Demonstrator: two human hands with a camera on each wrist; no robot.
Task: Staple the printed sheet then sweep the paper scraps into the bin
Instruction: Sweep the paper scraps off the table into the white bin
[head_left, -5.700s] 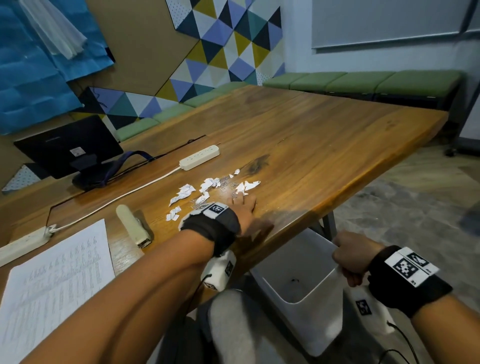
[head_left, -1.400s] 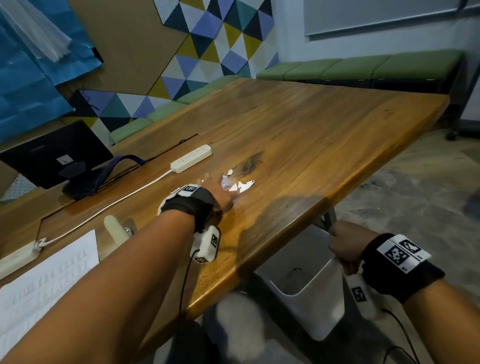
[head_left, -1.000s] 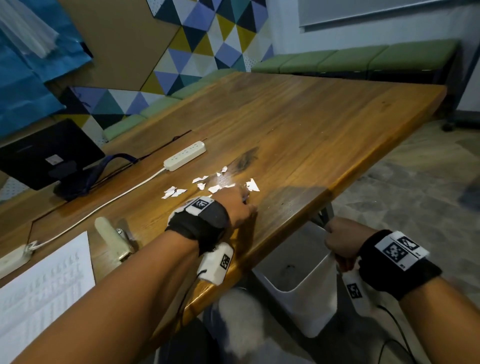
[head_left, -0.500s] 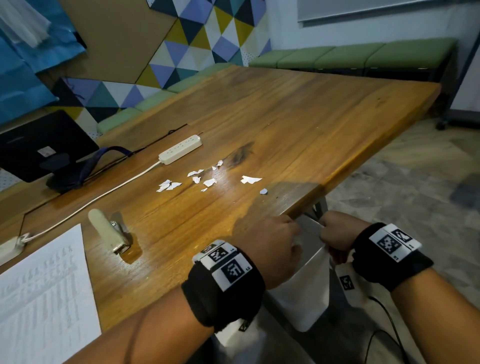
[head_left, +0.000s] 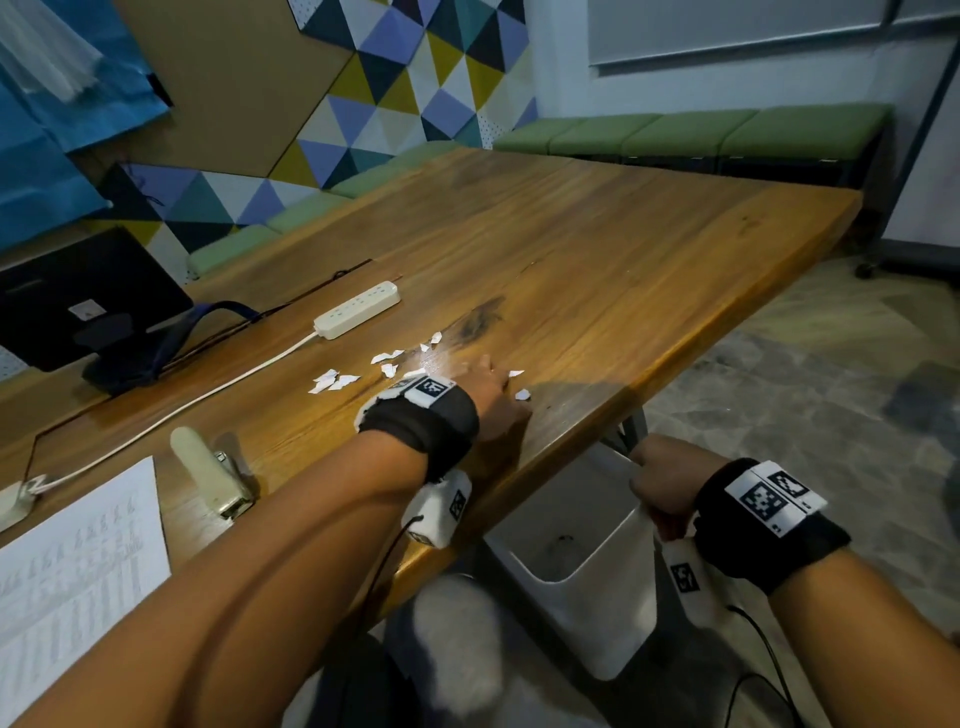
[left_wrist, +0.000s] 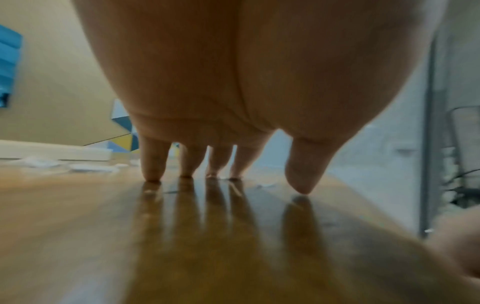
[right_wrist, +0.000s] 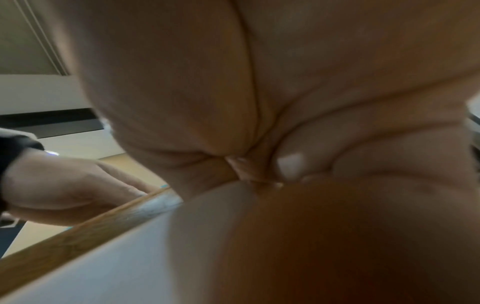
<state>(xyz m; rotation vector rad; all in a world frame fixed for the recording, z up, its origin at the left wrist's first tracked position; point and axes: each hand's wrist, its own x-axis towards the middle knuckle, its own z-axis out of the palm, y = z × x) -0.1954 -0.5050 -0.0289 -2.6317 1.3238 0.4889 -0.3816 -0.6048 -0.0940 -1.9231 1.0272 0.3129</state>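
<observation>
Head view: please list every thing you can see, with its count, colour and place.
paper scraps: several, white, mid-table by the left hand
stapler: one, cream, near edge, beside the sheet
printed sheet: one, white, near-left corner
power strip: one seen whole, white, behind the scraps
monitor: one, black, far left
table: one, brown wood
bin: one, white, below the table edge
benches: green, along the wall
left hand: fingertips on the table
right hand: grips the bin's rim

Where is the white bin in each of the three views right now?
Head: bin lower centre-right, under the table edge, right hand gripping its rim.
Left wrist: not in view.
Right wrist: bin wall fills the lower left, below the table edge.
Shared landmark: the table edge.
</observation>
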